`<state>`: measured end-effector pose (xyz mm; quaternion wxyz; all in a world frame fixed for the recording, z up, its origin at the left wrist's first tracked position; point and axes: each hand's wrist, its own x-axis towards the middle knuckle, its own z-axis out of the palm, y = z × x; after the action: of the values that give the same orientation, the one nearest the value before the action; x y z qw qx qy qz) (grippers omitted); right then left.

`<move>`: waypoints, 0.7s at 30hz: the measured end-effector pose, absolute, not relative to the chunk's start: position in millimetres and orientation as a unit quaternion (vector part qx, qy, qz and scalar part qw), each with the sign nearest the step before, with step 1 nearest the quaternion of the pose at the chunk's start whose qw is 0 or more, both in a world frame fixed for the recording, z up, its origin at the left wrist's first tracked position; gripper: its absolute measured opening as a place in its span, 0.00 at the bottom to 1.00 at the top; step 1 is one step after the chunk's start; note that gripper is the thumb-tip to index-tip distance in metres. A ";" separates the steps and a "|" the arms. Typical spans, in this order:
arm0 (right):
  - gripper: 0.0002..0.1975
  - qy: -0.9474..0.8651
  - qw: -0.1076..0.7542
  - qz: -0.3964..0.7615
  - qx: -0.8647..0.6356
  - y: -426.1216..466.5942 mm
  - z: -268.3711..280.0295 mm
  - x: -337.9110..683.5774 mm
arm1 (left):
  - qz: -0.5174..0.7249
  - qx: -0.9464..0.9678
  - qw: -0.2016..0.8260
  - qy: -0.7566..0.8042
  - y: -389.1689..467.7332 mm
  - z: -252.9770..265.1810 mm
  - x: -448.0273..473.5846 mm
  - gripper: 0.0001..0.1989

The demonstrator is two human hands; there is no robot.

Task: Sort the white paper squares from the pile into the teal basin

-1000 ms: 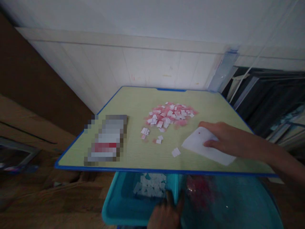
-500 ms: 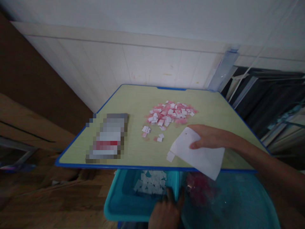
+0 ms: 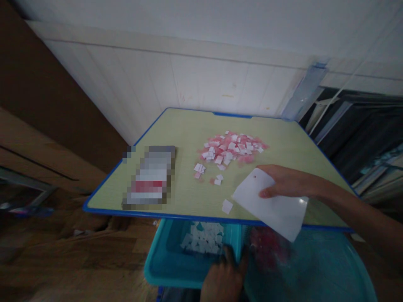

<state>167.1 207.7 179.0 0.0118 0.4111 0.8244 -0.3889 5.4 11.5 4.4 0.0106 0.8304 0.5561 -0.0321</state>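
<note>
My right hand grips a thin white plastic-looking sheet with a small hole near one corner, thumb on top. The sheet overhangs the table's front edge. Just left of it a small white paper square lies on the table. Farther back is a loose pile of small white squares and pink pieces, with two little groups in front of it. My left hand is low over a teal tray, fingers stretched and apart near its divider. White paper pieces lie in that tray's left compartment.
The pale green table has a blue rim. A pixelated flat object rests on its left side. Red material in clear plastic lies right of the divider. Dark flat panels lean at right; a white wall stands behind.
The view has shifted slightly, so the table appears farther right. A gap now shows between the white sheet and the small paper square that met its edge. My left hand stays over the tray.
</note>
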 end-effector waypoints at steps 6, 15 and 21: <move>0.12 0.790 0.030 -0.432 0.434 203.9 174.9 163.7 | -0.036 0.838 0.015 0.544 12.0 0.8 4.0 0.25; 0.12 0.813 0.039 -0.395 0.426 196.3 176.5 148.2 | -0.067 0.833 0.045 0.547 10.4 -11.5 8.1 0.27; 0.11 0.826 0.039 -0.393 0.401 192.8 178.6 144.9 | -0.069 0.831 0.048 0.550 9.9 -7.2 7.8 0.28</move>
<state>144.9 192.8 178.6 0.0393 0.4012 0.8264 -0.3932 7.8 9.9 -7.2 0.0478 0.8311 0.5497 -0.0695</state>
